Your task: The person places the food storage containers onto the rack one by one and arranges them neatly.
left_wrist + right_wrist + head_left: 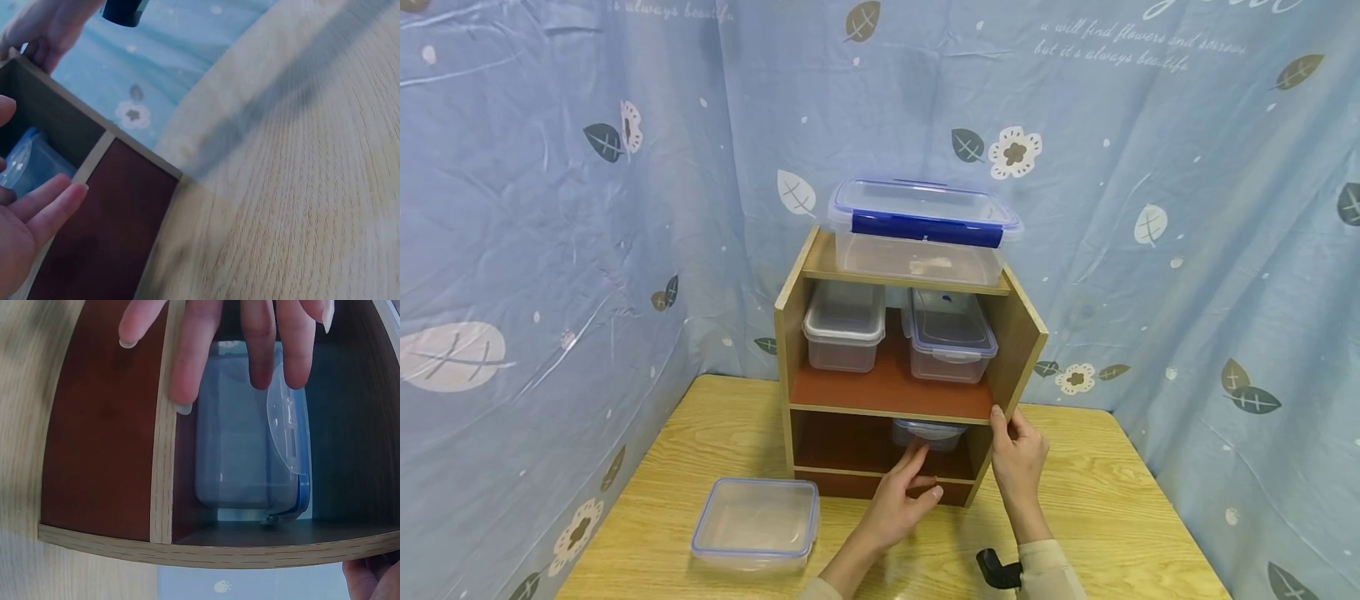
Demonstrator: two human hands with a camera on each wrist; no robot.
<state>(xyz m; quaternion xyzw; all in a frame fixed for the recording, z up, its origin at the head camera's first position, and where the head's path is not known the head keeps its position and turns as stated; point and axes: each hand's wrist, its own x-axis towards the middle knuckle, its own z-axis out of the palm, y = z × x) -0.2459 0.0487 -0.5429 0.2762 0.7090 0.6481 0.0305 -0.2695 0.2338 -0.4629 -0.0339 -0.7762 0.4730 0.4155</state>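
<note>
A small wooden shelf unit (891,410) with red-brown shelves stands on the table. In its lower compartment, toward the right side, sits a clear plastic food container (240,437) with a blue-edged lid and a clip at the front. My left hand (897,500) reaches to this container with fingers extended, fingertips at its front; whether they touch it I cannot tell. My right hand (1019,458) grips the front edge of the unit's right side panel, thumb inside and fingers curled outside. The left wrist view shows both hands, the left (25,231) partly cut off.
Two lidded containers, one white-lidded (846,329) and one blue-edged (953,337), sit on the upper shelf. A large container with a blue clip (925,237) rests on top. Another lidded container (756,521) lies on the table (647,533), left of the unit. Patterned curtains hang behind.
</note>
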